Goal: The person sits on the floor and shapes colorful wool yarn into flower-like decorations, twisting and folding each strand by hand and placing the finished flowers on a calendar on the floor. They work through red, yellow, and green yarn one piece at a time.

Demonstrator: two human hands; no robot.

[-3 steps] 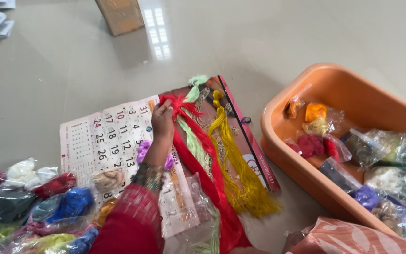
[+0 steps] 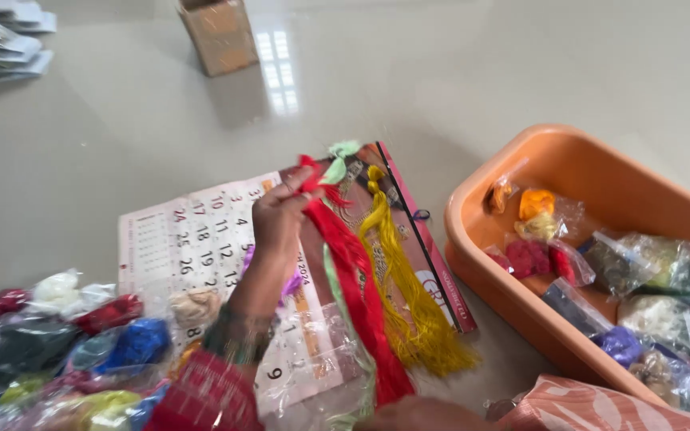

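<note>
Head view shows the red thread bundle [image 2: 357,279] lying lengthwise over a wall calendar [image 2: 201,239] on the pale floor [image 2: 121,136], its upper end pinched in the fingers of the left hand [image 2: 277,219]. Just beside the red bundle on its right lies a yellow thread bundle [image 2: 413,295], and a pale green strand [image 2: 337,164] pokes out near the top. The right hand [image 2: 421,415] sits at the bottom edge, near the red bundle's lower end; whether its fingers are spread or closed cannot be told. Left of the calendar is a heap of clear packets of coloured thread [image 2: 65,343]. Right of it stands an orange plastic tub [image 2: 592,172] with more packets. Farther off sits a cardboard box [image 2: 219,36].
</note>
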